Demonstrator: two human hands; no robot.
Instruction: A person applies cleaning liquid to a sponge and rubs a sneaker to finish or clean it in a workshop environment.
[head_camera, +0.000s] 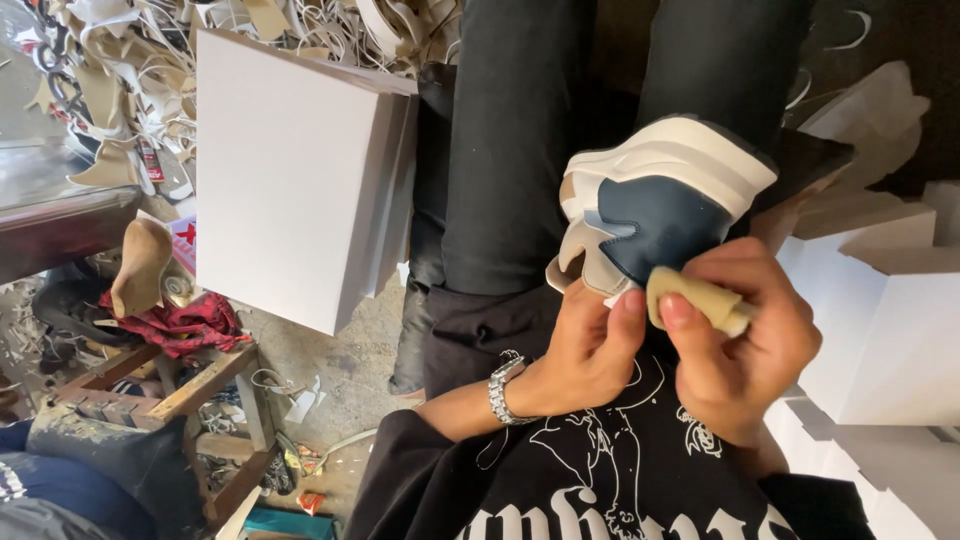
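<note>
So the person is sitting with a navy and white sneaker (660, 205) resting on their lap against the black trousers (520, 140), sole facing away. The left hand (580, 350), with a silver bracelet (503, 388) on the wrist, grips the near end of the shoe, fingers curled around its cream edge. The right hand (735, 335) pinches a small tan rubbing block (695, 298) between thumb and fingers, pressed right against the navy panel. A stack of white boxes (290, 170) stands to the left, another white box (880, 330) is on the right, and scrap strips (130, 60) pile up behind.
</note>
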